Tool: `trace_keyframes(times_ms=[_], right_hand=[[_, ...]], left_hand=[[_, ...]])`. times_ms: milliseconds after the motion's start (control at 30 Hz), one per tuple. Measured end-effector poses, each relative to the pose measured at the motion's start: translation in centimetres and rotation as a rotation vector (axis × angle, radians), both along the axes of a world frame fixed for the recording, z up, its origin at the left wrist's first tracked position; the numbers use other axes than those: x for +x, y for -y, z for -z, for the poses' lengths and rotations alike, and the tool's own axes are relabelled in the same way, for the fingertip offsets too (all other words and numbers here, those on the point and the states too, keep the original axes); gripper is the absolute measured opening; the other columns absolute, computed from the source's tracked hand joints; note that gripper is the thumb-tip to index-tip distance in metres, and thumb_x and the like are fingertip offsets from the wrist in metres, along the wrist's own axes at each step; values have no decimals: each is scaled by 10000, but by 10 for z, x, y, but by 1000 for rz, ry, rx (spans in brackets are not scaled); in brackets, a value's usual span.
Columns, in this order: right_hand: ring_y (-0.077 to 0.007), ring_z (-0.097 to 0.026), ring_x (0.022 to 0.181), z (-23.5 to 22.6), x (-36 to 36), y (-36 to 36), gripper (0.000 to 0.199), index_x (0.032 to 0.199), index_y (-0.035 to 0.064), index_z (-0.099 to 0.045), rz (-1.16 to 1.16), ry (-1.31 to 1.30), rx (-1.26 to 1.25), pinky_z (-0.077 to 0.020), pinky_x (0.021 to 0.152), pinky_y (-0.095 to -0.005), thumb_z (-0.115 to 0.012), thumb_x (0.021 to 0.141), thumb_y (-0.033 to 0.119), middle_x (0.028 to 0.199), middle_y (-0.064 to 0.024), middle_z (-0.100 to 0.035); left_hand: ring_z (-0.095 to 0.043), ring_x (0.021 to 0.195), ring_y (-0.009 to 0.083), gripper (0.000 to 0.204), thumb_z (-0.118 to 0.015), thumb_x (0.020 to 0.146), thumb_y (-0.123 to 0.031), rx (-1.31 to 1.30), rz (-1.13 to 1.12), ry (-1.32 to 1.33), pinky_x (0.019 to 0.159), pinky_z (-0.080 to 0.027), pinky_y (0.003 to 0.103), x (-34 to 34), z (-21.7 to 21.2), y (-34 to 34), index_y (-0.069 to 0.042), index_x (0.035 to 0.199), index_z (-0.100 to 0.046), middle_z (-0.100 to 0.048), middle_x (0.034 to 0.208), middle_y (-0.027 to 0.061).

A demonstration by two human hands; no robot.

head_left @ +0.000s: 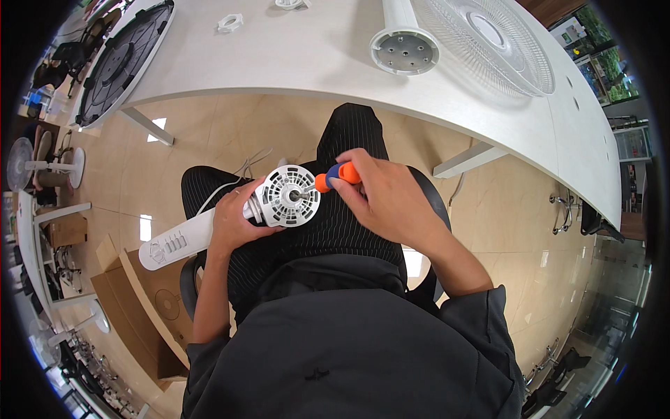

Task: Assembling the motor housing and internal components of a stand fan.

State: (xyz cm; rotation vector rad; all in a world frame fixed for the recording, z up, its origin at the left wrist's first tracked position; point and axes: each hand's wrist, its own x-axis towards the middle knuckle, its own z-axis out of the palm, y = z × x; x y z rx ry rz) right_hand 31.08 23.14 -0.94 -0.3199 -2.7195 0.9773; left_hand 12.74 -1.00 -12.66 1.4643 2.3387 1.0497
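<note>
Across my lap lies a white fan body [183, 239], its button panel pointing to the lower left and its round slotted motor housing [284, 209] facing up. My left hand [236, 218] is wrapped round the neck just behind that housing. In my right hand [388, 197] is a screwdriver [335, 176] with an orange and blue handle. Its shaft slants down to the left, and the tip is at or very close to the middle of the housing, by the motor shaft. Whether the tip sits in a screw cannot be made out. A white cord [222, 187] trails behind the fan body.
On the white table [300, 59] ahead stand a fan pole [405, 52] and a clear fan grille [488, 35] at right. A white plastic nut [230, 23] and a round black-and-white base [125, 63] lie at left. An open cardboard box [132, 300] is on the floor at left.
</note>
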Motion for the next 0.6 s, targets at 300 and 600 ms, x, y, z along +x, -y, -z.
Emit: trace_keyframes(times_ms=[300,600], right_hand=[[-332,-632,658,17,-9,-5,370,1148,52,-622,125,-45,137,-490,581,-427,-707,943,348,871,-122,-623],[-368,-653,663,0,9,-15,360,1137,-4,-517,-66,-8,110,-526,588,-458,-683,935,244,992,-203,-621]], left_hand=[[-717,963,301,888,-970,523,-341,-1,8,-31,947,-536,415,0,0,-1,-49,1294,-641,-738,1139,130],[-716,948,288,901,-968,524,-346,20,6,-13,930,-540,404,-1,2,1,-62,1311,-636,-739,1137,121]])
